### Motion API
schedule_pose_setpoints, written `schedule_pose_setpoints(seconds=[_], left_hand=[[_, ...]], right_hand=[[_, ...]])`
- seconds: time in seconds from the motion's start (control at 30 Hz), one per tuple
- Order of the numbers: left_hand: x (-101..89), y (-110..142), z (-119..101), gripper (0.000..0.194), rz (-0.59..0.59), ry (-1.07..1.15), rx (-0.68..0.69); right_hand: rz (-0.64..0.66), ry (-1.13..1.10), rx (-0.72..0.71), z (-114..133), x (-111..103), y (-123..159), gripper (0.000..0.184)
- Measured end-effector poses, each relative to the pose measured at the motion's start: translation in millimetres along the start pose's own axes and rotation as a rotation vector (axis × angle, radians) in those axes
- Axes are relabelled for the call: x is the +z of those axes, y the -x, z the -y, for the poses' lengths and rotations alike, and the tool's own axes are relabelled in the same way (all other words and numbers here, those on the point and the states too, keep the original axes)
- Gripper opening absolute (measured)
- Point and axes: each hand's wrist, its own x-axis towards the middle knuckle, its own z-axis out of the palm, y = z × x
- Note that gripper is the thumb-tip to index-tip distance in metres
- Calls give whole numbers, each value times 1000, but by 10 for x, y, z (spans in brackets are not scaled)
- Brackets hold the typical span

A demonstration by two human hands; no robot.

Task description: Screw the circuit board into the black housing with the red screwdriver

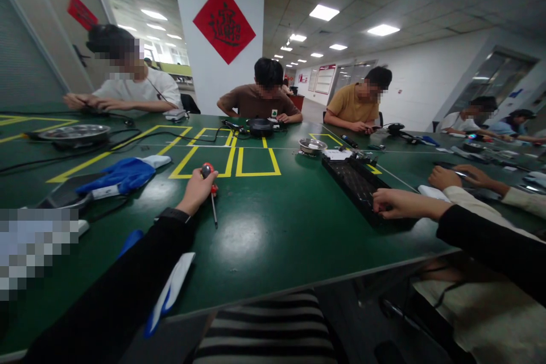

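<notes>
A screwdriver [207, 169] with a red and black handle is wrapped in the fingers of my left hand [197, 190]. Its metal shaft slants down toward me, just over the green table. My right hand [398, 203] is closed at the near right end of a long black open tray [341, 182]. Whatever its fingertips pinch, if anything, is too small or hidden to make out. Small dark parts and a white label lie at the tray's far end.
A round metal dish [313, 146] stands beyond the tray. Blue and white work gloves [123, 175] lie left of my left hand. Yellow tape rectangles [258, 173] mark the green table [273, 239]. A co-worker's hands [446, 176] are close on my right; several people sit around.
</notes>
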Motion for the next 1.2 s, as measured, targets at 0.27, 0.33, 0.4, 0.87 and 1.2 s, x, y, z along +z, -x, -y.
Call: schedule_pose_setpoints(seconds=[0.27, 0.33, 0.4, 0.87, 1.2], left_hand=[[3, -23, 13, 49, 5, -48, -12], [4, -29, 19, 50, 7, -60, -17], [5, -35, 26, 51, 12, -57, -19], [10, -16, -17, 50, 30, -67, -15], [10, -18, 0, 49, 28, -67, -3]], right_hand=[[343, -233, 21, -358, 0, -218, 27], [406, -273, 26, -421, 25, -288, 29], [440, -281, 32, -461, 24, -351, 31], [138, -205, 209, -541, -216, -14, 43], [-54, -287, 164, -587, 192, 315, 37]])
